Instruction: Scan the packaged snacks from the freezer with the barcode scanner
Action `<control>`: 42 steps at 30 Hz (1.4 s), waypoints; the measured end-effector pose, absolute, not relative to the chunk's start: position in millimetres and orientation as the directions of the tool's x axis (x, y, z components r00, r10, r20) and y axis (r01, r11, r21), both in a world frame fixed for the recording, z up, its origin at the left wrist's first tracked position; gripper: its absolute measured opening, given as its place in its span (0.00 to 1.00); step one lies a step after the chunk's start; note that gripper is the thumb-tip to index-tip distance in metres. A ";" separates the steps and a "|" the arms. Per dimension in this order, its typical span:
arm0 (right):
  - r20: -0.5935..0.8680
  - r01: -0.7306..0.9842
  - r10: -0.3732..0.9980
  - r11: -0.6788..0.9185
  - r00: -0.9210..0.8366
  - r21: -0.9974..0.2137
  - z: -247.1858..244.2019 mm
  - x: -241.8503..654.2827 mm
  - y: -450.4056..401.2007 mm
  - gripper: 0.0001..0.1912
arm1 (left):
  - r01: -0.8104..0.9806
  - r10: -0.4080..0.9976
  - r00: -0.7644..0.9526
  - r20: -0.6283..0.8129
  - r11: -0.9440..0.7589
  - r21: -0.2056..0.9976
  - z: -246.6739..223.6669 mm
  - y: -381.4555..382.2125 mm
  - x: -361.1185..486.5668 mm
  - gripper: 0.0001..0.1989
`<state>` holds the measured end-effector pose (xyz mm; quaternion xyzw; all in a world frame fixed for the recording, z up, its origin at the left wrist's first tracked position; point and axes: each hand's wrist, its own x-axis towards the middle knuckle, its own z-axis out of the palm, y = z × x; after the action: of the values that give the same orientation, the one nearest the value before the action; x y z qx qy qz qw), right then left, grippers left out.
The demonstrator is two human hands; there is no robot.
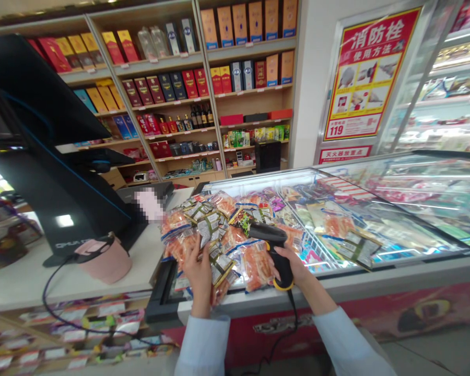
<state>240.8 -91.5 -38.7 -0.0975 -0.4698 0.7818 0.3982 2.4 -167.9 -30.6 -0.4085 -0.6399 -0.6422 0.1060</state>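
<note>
My left hand [198,269] lies over the heap of food packets, its fingers apart and touching the lower edge of a silver-and-green packet [209,226]. In my right hand [291,265] is a black and yellow barcode scanner [273,239], its head pointing left above the heap. Around both hands lie several clear packets [254,265] with orange-pink food inside, some face up and some showing printed backs. The heap rests on the glass top of a chest freezer [235,302]. A cable hangs down from the scanner's handle.
Two more packets [354,245] lie farther right on the freezer glass. At left, a counter [141,277] carries a pink scanner holder [105,263] and a black checkout terminal [62,183]. Shelves [172,107] of boxes and bottles stand behind. The scanner cable [293,313] hangs before the freezer.
</note>
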 end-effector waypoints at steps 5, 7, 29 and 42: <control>0.222 -0.533 0.709 -0.249 -0.669 -0.809 -37.4 241.3 -92.5 0.16 | 0.657 0.384 -0.646 0.660 -0.161 0.736 -32.6 -166.8 0.9 0.24; 0.230 -0.538 0.705 -0.249 -0.671 -0.805 -37.0 241.1 -92.7 0.15 | 0.662 0.380 -0.643 0.665 -0.159 0.732 -32.9 -166.8 0.6 0.23; 0.253 -0.606 0.747 -0.243 -0.615 -0.757 -20.3 248.6 -81.6 0.15 | 0.718 0.314 -0.635 0.706 -0.097 0.689 -10.0 -179.9 1.8 0.22; 0.280 -0.661 0.873 -0.063 -0.399 -0.748 -2.5 368.8 -71.5 0.15 | 0.574 0.452 -0.651 0.610 -0.233 0.785 27.6 -195.9 78.4 0.24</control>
<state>368.8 -71.5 -2.5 -0.1236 -0.4284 0.7183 0.5340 78.4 -195.9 27.6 -0.4153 -0.6175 -0.6664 0.0458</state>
